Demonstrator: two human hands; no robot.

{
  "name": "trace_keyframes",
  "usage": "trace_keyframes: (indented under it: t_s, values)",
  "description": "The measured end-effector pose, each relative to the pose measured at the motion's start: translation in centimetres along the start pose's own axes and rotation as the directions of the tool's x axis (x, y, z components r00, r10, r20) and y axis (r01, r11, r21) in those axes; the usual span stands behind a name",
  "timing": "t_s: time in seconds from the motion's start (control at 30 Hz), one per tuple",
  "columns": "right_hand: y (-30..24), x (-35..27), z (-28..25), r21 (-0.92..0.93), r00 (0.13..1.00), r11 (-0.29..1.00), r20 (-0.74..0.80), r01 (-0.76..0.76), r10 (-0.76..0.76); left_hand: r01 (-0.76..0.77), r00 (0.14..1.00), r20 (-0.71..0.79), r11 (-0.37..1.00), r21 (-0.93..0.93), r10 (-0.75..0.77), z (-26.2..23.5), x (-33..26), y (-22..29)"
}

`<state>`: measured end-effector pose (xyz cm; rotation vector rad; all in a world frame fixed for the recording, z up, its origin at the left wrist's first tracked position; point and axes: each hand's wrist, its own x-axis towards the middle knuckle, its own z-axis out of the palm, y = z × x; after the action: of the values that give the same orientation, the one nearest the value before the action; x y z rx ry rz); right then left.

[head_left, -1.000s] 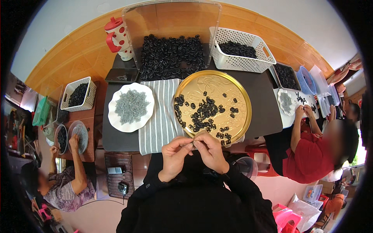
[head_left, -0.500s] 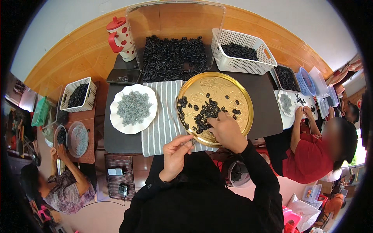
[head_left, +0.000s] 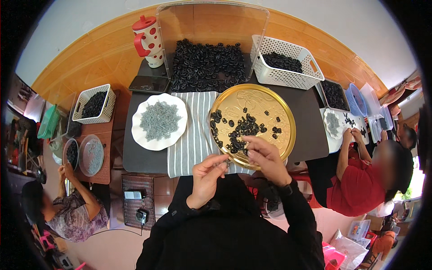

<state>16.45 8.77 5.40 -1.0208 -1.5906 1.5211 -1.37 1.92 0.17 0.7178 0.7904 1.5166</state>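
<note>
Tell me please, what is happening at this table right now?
A person in black sleeves works over a round gold metal tray of small black rubber-like pieces. The right hand reaches into the pieces at the tray's near edge. The left hand pinches something small beside a striped grey cloth.

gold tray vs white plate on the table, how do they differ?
The gold tray is metallic and the larger; the white plate is plain and smaller. The tray holds scattered black pieces; the plate holds a heap of grey pieces. The right hand reaches over the tray; no hand is at the plate. Both are round.
</note>
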Motion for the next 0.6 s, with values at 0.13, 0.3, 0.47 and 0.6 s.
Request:
trace_keyframes:
  t_s: [0.13, 0.3, 0.47, 0.6]
  values:
    - [0.8, -0.7, 1.1, 0.014, 0.998, 0.998, 0.010, 0.057, -0.057, -0.031, 0.999, 0.010, 0.999, 0.035, 0.031, 0.2, -0.3, 0.3]
    - [2.9, -0.6, 1.1, 0.197, 0.999, 0.979, -0.024, -0.043, 0.049, -0.021, 1.000, -0.010, 0.998, 0.058, 0.022, 0.6, -0.3, 0.5]
    - [3.1, -0.9, 2.4, 0.328, 0.983, 0.944, -0.158, -0.033, 0.089, -0.013, 1.000, -0.011, 0.999, 0.031, 0.013, 0.6, -0.5, 0.2]
    - [4.1, -1.2, 3.0, 0.421, 0.979, 0.906, -0.200, 0.039, 0.050, 0.004, 1.000, -0.006, 1.000, 0.028, -0.004, 0.7, -0.6, 0.1]
